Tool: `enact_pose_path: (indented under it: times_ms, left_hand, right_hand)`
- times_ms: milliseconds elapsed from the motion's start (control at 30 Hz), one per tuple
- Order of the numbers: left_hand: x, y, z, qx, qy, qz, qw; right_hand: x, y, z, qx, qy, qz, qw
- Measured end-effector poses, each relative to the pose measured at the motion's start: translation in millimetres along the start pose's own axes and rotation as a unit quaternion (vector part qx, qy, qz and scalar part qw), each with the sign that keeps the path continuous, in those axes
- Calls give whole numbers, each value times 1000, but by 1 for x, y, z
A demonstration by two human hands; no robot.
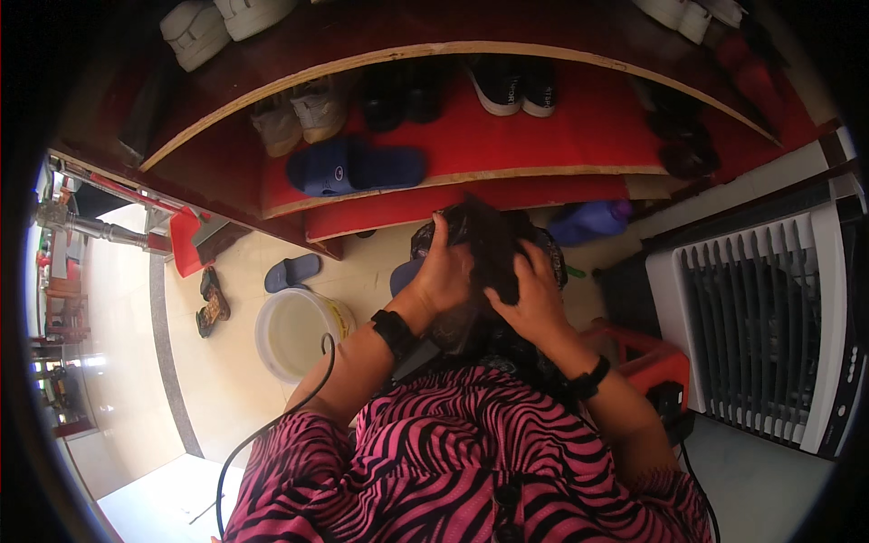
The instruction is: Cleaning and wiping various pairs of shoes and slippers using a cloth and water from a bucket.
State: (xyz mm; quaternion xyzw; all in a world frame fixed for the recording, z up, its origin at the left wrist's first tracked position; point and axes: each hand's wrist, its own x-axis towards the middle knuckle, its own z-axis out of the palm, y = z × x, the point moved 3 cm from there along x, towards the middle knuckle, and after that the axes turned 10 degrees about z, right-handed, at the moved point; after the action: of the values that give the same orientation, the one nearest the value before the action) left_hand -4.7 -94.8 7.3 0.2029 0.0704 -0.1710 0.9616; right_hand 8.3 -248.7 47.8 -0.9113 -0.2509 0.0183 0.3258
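A dark, blurred piece of cloth or similar soft item (494,254) is between my two hands, above my lap. My left hand (445,271) is at its left side with the thumb pointing up; whether the fingers hold it is blurred. My right hand (533,288) grips its right edge between thumb and fingers. Beneath the hands lies dark patterned fabric (455,332) over my legs. A blue slipper (405,275) shows partly at the left of this fabric.
A shoe rack with a red shelf (590,129) stands in front, holding shoes and a blue slipper (387,165). A white bucket (295,336) is at the left, a blue bottle (589,222) under the rack. An air cooler (747,319) and a red plastic object (648,366) are at the right.
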Motion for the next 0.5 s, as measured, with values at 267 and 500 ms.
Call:
enact_pose_path:
  times_ms: [267, 500]
  left_hand:
    - [8, -6, 10, 71, 14, 2, 997]
    - [5, -11, -7, 210, 103, 31, 972]
  right_hand:
    - [30, 30, 4, -34, 25, 74, 996]
    - [63, 50, -10, -131, 77, 19, 988]
